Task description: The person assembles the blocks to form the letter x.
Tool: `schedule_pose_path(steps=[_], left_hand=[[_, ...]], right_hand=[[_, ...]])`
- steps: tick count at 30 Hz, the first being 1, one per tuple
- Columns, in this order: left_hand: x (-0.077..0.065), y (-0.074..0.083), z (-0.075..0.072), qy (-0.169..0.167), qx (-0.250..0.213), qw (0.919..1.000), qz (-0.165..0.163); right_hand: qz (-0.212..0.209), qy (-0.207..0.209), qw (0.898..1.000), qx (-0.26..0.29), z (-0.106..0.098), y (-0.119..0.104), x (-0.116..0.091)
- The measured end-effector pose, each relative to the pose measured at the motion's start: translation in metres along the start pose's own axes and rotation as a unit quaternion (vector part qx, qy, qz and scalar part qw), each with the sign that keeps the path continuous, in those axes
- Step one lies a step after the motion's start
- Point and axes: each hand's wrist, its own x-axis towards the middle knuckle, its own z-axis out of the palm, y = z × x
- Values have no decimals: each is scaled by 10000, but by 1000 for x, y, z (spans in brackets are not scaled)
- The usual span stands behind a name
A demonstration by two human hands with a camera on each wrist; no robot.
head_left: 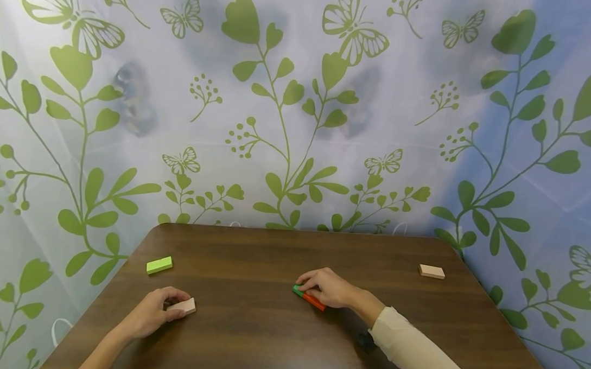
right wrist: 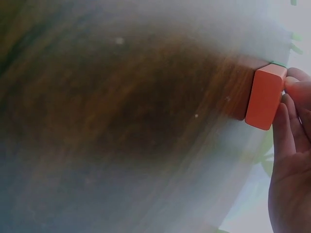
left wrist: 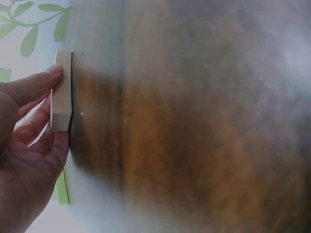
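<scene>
Leaf-print backdrop behind brown tbl. R hand nr ctr, fingers narrow, pinching green/orange block pair, end to end on tbl; L hand, L side, pinches plain wood block. Step, prob.: positioning blocks; next move likely needs steady grip, pair's ends kept flush.
</scene>
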Motion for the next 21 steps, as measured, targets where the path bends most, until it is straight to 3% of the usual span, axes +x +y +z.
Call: schedule_pose_path(steps=[10, 21], left_hand=[[4, 7, 1, 119, -54, 9999, -64], [13, 25, 7, 314, -126, 9994, -87]], right_hand=[[-117, 50, 9999, 9, -1, -1, -1], [-147, 88, 9999, 4, -1, -2, 0]])
